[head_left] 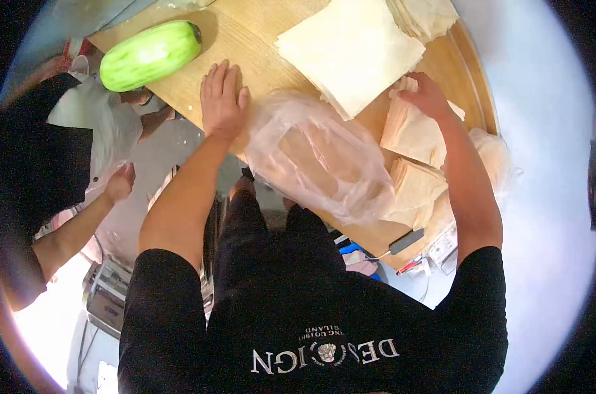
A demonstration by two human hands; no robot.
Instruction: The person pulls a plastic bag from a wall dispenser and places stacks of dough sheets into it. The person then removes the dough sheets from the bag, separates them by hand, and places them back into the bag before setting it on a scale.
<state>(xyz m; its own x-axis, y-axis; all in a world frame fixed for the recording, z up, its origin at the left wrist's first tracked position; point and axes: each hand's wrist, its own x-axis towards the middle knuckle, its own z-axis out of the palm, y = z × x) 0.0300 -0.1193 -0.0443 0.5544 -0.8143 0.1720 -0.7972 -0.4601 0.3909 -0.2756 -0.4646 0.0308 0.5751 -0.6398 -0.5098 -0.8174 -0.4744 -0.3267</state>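
Observation:
My left hand [223, 102] lies flat on the wooden table [245, 36], fingers stretched out and holding nothing. Close to its right is a crumpled clear plastic bag [357, 174] with its mouth spread. My right hand [426, 97] has its fingers closed on the upper corner of a stack of thin, pale dough wrappers [416, 134]; the exact fingertip contact is partly hidden. A larger square stack of wrapper sheets [350, 52] lies just left of that hand. Below the held stack sits another pile of wrappers [413, 187].
A pale green gourd [151, 55] lies at the table's upper left. More wrappers [429, 16] are at the top right. Another person's hand [120, 183] and plastic bag [107, 125] are beyond the left edge. A dark device [406, 241] with a cable is at the near edge.

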